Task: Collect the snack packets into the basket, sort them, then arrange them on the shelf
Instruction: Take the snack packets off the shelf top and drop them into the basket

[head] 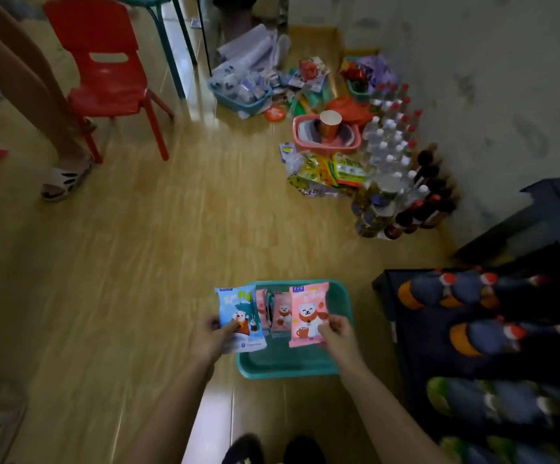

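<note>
Standing over the teal basket point(288, 367), which is sitting on the wooden floor point(138, 262) just beside the dark shelf point(419, 360) on my right.

My left hand point(210, 337) is pinching a blue packet point(240, 316) by its lower edge, thumb lying across the front. The packet is hanging over the basket's left rim, upright and slightly tilted.

My right hand point(337, 332) is gripping a pink packet point(308, 313) at its lower right corner, fingers curled round the edge. This one is facing me, upright, above the inside of the basket.

Between the two, more pink packets point(280, 314) are standing on edge inside the basket, toward its far side.

Bottles point(466, 333) are lying in rows on the shelf.

Further off by the wall: a pink basket point(325, 139) holding a paper cup point(330, 119), clear water bottles point(389, 145) and dark bottles point(429, 195) crowding beside it. A red chair point(108, 75) is standing far left, with another person's leg point(37, 95) in front of it.
</note>
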The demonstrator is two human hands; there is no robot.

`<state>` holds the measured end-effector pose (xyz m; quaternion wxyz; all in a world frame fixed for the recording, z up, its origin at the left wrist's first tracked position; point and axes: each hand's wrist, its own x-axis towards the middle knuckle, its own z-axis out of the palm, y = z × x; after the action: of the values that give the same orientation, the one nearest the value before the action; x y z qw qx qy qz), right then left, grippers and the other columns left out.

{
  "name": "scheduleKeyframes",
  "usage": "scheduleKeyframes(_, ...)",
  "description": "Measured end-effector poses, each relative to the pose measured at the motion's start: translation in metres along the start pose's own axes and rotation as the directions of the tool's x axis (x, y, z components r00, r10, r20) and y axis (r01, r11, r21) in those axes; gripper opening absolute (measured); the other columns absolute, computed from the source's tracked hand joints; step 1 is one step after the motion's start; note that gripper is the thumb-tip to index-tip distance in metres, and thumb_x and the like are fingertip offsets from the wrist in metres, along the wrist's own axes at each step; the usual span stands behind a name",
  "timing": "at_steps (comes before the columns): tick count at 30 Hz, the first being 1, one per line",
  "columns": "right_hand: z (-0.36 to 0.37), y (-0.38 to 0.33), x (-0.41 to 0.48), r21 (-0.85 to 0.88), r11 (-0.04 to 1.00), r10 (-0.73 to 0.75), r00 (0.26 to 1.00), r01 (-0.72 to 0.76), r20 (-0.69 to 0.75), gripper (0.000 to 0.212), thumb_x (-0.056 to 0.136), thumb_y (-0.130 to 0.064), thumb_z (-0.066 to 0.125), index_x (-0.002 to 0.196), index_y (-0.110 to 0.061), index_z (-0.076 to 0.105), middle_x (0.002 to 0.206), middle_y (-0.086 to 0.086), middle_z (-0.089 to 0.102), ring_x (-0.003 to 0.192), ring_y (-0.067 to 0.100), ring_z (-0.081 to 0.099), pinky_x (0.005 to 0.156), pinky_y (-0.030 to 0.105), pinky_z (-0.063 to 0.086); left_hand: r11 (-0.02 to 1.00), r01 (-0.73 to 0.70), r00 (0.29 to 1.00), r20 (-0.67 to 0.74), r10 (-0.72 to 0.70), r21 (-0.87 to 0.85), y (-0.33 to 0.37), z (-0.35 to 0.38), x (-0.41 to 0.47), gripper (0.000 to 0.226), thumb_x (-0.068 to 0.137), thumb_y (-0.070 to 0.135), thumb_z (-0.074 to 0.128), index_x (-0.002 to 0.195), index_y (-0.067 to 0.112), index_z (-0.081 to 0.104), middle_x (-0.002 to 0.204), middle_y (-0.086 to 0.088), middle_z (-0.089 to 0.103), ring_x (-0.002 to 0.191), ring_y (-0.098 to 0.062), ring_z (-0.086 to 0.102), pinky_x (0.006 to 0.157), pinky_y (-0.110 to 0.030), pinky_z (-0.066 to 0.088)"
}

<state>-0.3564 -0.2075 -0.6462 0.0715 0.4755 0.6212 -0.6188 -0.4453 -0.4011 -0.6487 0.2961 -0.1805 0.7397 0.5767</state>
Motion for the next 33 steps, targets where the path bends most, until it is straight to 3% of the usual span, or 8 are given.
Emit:
scheduleKeyframes(6,0.051,0.099,0.145,-0.043,0.999,-0.015,1.0,0.015,0.007,0.011,0.091,-0.008,0.053,0.099,-0.013,0.049,0.093,-0.002,0.055,0.09,0.017,0.054,0.088,0.037,0.047,1.0,-0.025,1.0,-0.01,0.025,-0.004,-0.104,0.035,0.14,0.016,0.081,0.004,0.068,0.067,0.009,0.062,0.038,0.012,0.059,0.034,0.004,0.052,0.035,-0.009,0.037)
scheduleKeyframes(11,0.081,0.157,0.241,0.01,0.998,-0.059,0.998,0.059,0.032,0.013,0.09,-0.003,0.054,0.1,-0.007,0.048,0.096,0.003,0.054,0.089,0.019,0.054,0.069,0.024,0.047,0.997,-0.082,0.996,0.018,0.082,0.01,-0.171,0.066,0.236,0.016,0.082,0.003,0.068,0.067,0.009,0.064,0.043,0.011,0.062,0.043,0.0,0.056,0.039,-0.009,0.04)
scheduleKeyframes(14,0.093,0.181,0.276,-0.032,0.997,-0.07,0.997,0.071,0.019,0.013,0.089,-0.004,0.056,0.095,-0.01,0.047,0.098,0.006,0.056,0.091,0.023,0.056,0.084,0.038,0.05,0.994,-0.1,0.995,-0.013,0.101,0.04,-0.196,0.077,0.269,0.018,0.081,0.003,0.067,0.066,0.007,0.06,0.035,0.012,0.055,0.034,0.005,0.048,0.035,-0.008,0.033)
scheduleKeyframes(17,0.096,0.193,0.29,-0.128,0.988,-0.083,0.997,0.081,-0.01,0.017,0.086,-0.007,0.062,0.096,-0.01,0.049,0.098,0.006,0.058,0.09,0.023,0.058,0.088,0.041,0.051,0.996,-0.056,0.997,-0.057,0.06,0.072,-0.209,0.08,0.286,0.019,0.073,0.018,0.079,0.072,0.005,0.066,0.055,0.001,0.063,0.05,-0.01,0.057,0.041,-0.018,0.042)
scheduleKeyframes(20,0.096,0.19,0.293,-0.29,0.95,-0.134,0.99,0.116,-0.043,0.018,0.084,-0.014,0.066,0.092,-0.011,0.05,0.092,0.004,0.059,0.085,0.022,0.059,0.081,0.04,0.052,0.968,-0.045,0.987,-0.138,0.081,0.247,-0.211,0.079,0.292,0.033,0.066,0.036,0.082,0.069,0.011,0.062,0.068,-0.003,0.064,0.067,-0.024,0.063,0.065,-0.041,0.055)
scheduleKeyframes(22,0.095,0.187,0.293,-0.39,0.911,-0.162,0.986,0.131,-0.046,0.02,0.083,-0.018,0.066,0.089,-0.011,0.049,0.091,0.004,0.058,0.082,0.021,0.057,0.076,0.036,0.049,0.917,-0.052,0.975,-0.18,0.133,0.394,-0.206,0.081,0.287,0.035,0.069,0.041,0.077,0.075,0.013,0.058,0.077,-0.002,0.064,0.076,-0.025,0.063,0.071,-0.036,0.05)
scheduleKeyframes(29,0.081,0.167,0.28,-0.595,0.781,-0.23,0.973,0.191,0.011,0.052,0.082,-0.035,0.065,0.122,-0.008,0.044,0.123,0.007,0.049,0.107,0.023,0.053,0.087,0.035,0.047,0.833,-0.16,0.936,-0.185,0.298,0.529,-0.186,0.08,0.273,0.034,0.075,0.034,0.073,0.085,0.013,0.048,0.082,-0.003,0.055,0.078,-0.024,0.055,0.063,-0.03,0.036)
scheduleKeyframes(33,0.03,0.088,0.213,-0.62,0.741,-0.293,0.955,0.259,0.048,0.045,0.087,-0.027,0.062,0.124,-0.006,0.049,0.126,0.008,0.051,0.116,0.023,0.051,0.096,0.033,0.043,0.757,-0.289,0.924,-0.037,0.381,0.586,-0.099,0.062,0.21,0.017,0.085,0.027,0.064,0.086,0.013,0.053,0.071,0.002,0.053,0.071,-0.021,0.053,0.061,-0.031,0.036)
